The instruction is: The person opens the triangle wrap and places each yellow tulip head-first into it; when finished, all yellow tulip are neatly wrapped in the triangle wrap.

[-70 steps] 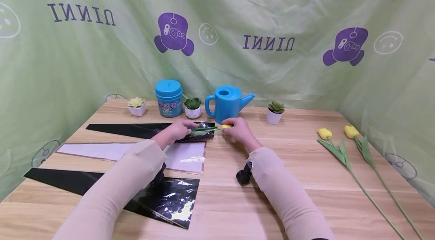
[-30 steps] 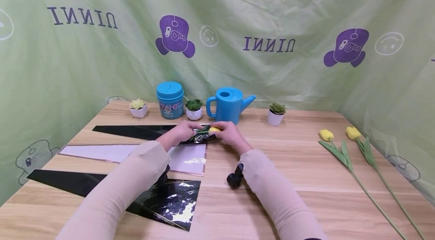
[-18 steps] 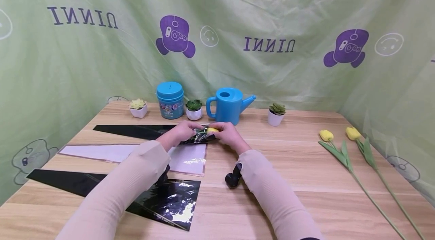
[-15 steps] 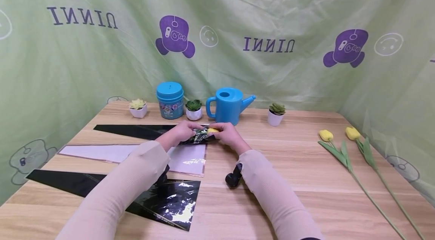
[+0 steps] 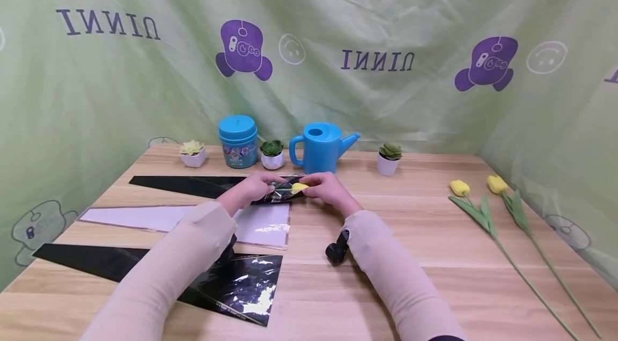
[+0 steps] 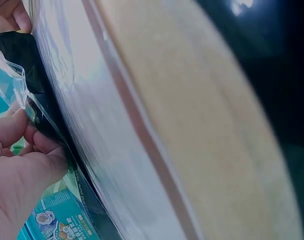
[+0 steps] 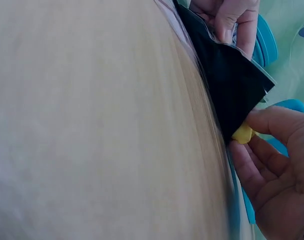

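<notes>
The left hand pinches the open edge of a long black shiny plastic flower sleeve that lies on the light wooden table, far from the person. The right hand holds the yellow head of a fake tulip with curled fingers, right at the mouth of the sleeve. The two hands are close together, one on each side of the flower head. In the right wrist view the yellow bud peeks out at the sleeve's corner, touching the fingers.

Nearer the person lie a pale pink plastic sleeve and another black plastic sleeve. Two more yellow tulips with long green stems lie well apart on the right side of the table. At the back stand a blue watering can, a blue round jar with a lid and three small green plants in white pots
</notes>
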The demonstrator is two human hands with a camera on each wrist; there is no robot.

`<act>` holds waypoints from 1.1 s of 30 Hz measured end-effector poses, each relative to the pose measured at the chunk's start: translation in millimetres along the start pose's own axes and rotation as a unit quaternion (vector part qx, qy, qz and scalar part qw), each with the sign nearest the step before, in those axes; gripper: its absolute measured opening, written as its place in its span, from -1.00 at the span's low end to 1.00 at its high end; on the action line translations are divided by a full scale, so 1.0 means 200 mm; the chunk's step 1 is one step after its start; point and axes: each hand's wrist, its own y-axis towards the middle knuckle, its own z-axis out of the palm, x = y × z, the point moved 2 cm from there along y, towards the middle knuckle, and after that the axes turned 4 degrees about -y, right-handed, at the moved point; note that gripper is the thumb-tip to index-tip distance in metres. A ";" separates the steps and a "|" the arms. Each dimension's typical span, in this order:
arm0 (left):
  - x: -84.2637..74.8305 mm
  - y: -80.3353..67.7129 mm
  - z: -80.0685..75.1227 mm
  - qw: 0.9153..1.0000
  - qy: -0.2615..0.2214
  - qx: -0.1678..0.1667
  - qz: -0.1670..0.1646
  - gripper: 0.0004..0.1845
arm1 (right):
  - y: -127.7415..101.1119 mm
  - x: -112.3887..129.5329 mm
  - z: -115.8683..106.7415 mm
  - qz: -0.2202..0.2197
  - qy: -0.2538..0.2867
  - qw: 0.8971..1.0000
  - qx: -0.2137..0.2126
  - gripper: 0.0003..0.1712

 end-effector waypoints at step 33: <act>-0.02 -0.01 0.00 0.999 0.033 -0.024 0.005 -0.56 | 0.08 0.04 0.08 -0.002 -0.017 1.000 -0.019 -0.51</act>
